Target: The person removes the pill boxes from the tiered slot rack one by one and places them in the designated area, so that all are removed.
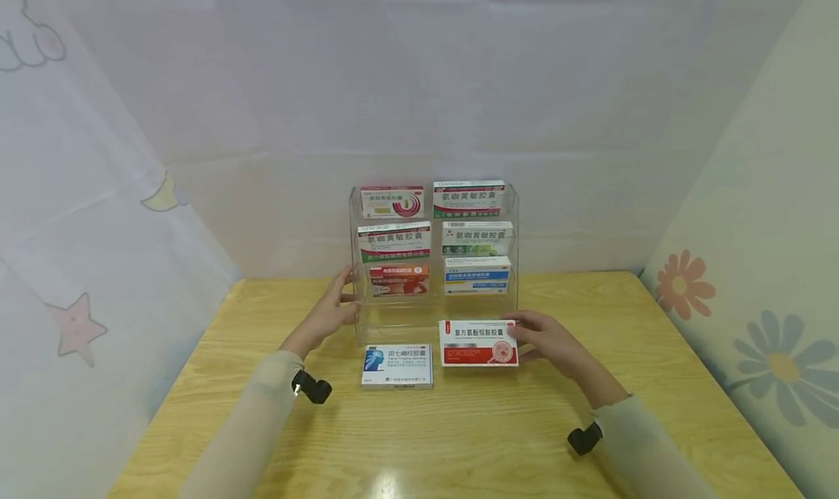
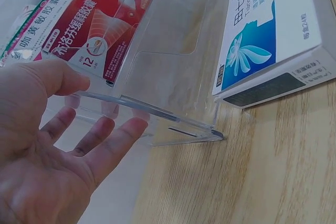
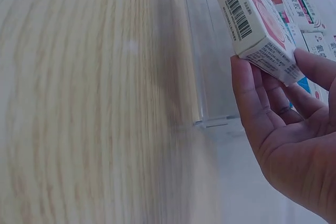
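In the head view a clear tiered rack point(image 1: 393, 331) stands on the table, with several medicine boxes in its upper tiers. My left hand point(image 1: 333, 311) grips the rack's left side edge; in the left wrist view the thumb point(image 2: 68, 80) is on one face and the fingers lie behind the clear wall. My right hand point(image 1: 547, 340) pinches the right end of a red and white medicine box point(image 1: 478, 344), held off the table before the rack's lowest tier. Flat on the table at the rack's front left lies a blue and white medicine box point(image 1: 397, 368).
The wooden table point(image 1: 459, 441) reaches toward me, with a pale cloth backdrop point(image 1: 419, 84) behind it. Patterned cloths hang at both sides. Red and brown point(image 1: 400, 281) and blue and white point(image 1: 477, 276) boxes sit in the third tier.
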### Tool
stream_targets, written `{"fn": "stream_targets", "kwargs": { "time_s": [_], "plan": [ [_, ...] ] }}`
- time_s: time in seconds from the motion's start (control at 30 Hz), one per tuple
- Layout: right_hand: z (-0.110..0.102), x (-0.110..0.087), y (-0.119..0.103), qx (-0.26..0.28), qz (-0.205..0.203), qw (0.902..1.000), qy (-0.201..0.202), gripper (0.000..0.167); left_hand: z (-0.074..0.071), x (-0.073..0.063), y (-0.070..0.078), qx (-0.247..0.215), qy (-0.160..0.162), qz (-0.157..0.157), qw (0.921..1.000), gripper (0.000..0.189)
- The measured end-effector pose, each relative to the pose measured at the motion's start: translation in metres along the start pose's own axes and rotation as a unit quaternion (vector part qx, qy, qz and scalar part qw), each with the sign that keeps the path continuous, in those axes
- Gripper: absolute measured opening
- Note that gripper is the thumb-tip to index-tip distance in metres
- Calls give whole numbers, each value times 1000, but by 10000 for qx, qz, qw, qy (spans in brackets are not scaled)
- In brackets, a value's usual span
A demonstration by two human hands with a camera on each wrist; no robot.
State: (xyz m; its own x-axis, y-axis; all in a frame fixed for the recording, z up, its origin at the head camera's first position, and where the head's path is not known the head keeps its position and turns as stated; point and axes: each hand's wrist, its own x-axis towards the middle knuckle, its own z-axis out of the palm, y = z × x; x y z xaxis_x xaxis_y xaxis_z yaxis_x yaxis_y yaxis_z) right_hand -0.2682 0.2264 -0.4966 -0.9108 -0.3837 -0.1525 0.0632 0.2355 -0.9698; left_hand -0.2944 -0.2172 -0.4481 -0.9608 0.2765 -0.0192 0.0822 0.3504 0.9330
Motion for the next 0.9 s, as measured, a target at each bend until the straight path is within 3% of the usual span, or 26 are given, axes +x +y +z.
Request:
{"fn": "stream_targets", "kwargs": {
  "time_s": [0.4,0.67,0.9],
  "plan": [
    [-9,-5,12,-29,313,9994,-114,55,0,2,1,-53,7,18,10000,86],
    [-6,-7,17,-2,459,9984,-339,59,0,2,0,-97,16,28,9999,85],
    [-3,-6,25,44,626,9976,-294,60,0,1,-2,-67,-13,-12,10000,84]
  ]
}}
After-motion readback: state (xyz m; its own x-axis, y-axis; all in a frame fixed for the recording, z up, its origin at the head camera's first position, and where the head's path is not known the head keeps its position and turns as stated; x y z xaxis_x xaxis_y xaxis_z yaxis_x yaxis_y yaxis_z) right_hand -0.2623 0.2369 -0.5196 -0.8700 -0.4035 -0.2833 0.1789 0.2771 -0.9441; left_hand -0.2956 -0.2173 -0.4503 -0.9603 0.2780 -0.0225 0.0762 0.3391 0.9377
